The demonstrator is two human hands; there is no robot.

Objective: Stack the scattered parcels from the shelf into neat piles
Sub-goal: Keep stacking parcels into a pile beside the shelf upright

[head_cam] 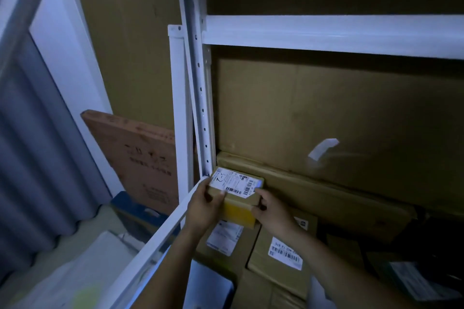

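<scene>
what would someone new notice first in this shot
Both hands, left hand and right hand, grip a small parcel with a white barcode label, low in the middle by the white shelf post. Behind it a big flat carton leans against the shelf's back. Below the hands lies another labelled box.

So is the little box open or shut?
Shut. Yellow tape wraps the box, its label lies flat on top, and no flap is up.
</scene>
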